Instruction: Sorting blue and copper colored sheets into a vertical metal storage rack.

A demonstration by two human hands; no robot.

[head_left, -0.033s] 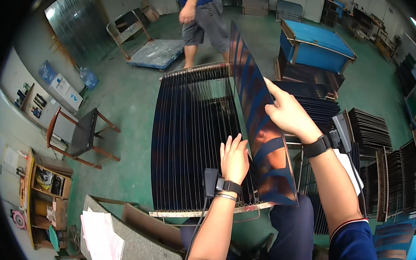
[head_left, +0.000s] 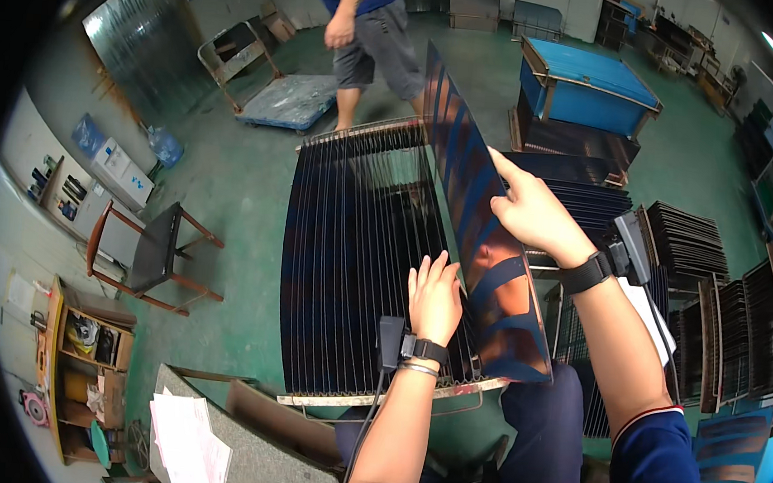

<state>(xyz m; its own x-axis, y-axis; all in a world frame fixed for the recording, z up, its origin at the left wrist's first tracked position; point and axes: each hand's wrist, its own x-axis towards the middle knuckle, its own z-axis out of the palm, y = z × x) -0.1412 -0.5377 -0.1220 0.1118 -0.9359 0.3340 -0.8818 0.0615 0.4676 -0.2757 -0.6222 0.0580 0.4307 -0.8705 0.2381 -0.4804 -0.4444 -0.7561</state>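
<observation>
A tall, thin panel [head_left: 476, 226] with dark blue and copper-coloured curved bands leans upright at the right side of a rack. My right hand [head_left: 534, 208] grips its right edge, the index finger stretched along it and the other fingers partly hidden behind. The low metal rack [head_left: 393, 395] stands before me with several thin dark sheets [head_left: 339, 265] set on edge in rows. Over the sheets, close to the panel's left face, my left hand [head_left: 434, 300] has its fingers stretched and apart. Whether its fingertips touch a sheet, I cannot tell.
Right of the panel, more racks of dark sheets [head_left: 686, 242] stand near a blue bin [head_left: 590, 71]. Another person [head_left: 366, 40] is beyond the rack, beside a flat trolley [head_left: 289, 99]. A chair [head_left: 157, 246] and a table with papers [head_left: 189, 439] are at the left.
The other person has shifted slightly left. The panel's top and my right hand have moved very slightly left; my left hand is almost in the same place.
</observation>
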